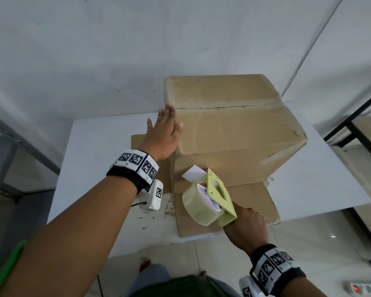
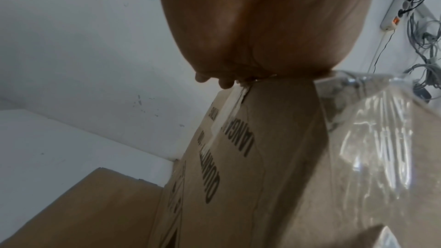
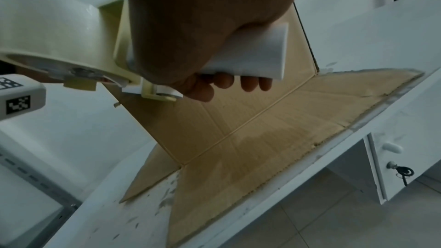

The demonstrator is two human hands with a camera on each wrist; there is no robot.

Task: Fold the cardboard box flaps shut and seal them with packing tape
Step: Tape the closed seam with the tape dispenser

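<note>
Cardboard box (image 1: pixel 234 133) under left hand (image 1: pixel 165 133), right-hand dispenser (image 1: pixel 210 200) nearer

box print (image 2: pixel 213 182) blurred, possibly "QUANTITY"

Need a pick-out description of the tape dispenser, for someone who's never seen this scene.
Start at the big cardboard box on the white table. In front of its near face, over a flap lying flat, the right hand grips the tape dispenser: pale yellow-green frame carrying a clear tape roll, unlike anything nearby.

Black wristbands (image 1: pixel 135 168) bearing square-patterned white tags, white camera units (image 1: pixel 153 197), perhaps a green sleeve (image 1: pixel 7 269).
</note>
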